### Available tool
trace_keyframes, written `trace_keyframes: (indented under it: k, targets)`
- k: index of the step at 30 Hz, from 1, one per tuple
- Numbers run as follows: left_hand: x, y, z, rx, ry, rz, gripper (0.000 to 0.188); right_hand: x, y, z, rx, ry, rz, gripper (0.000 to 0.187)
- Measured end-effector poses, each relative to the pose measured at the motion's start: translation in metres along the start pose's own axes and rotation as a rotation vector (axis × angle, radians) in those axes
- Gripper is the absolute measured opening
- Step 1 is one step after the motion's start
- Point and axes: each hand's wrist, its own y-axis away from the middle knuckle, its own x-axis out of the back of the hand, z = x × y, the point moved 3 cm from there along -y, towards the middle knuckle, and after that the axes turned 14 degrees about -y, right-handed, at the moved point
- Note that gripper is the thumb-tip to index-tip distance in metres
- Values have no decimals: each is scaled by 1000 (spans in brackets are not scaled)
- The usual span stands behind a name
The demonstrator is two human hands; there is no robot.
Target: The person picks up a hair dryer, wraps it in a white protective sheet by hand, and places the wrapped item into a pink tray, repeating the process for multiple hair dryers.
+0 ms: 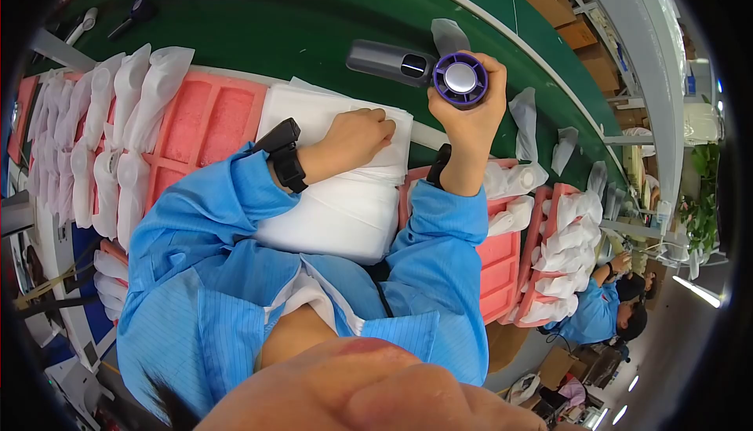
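My right hand (pixel 477 109) is wrapped round the head of a handheld fan (pixel 460 78), with a purple rim, dark spokes and a silver centre. From that head a grey handle (pixel 376 60) with a dark oval window stretches left over the green surface. My left hand (pixel 353 141) lies on a stack of thin white sleeves (pixel 329 219) in front of me. Its fingers are curled under, and whatever they may grip is hidden. A translucent sleeve (pixel 449 36) lies just beyond the fan.
Pink compartment trays (pixel 210 121) with several white-wrapped items flank the stack. Further trays (pixel 502 274) stand at the right. Two dark and white devices (pixel 140 11) lie far left on the green worktop (pixel 259 7). A person in blue (pixel 592 309) works at the right.
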Motion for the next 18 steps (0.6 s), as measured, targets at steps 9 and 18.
trace_keyframes:
  k: [9, 18]
  targets:
    - [-2, -1, 4, 45, 8, 43, 17, -4, 3, 1, -47, -48, -36, 54]
    - [17, -13, -44, 218, 835, -23, 15, 41, -2, -20, -105, 106, 83, 58]
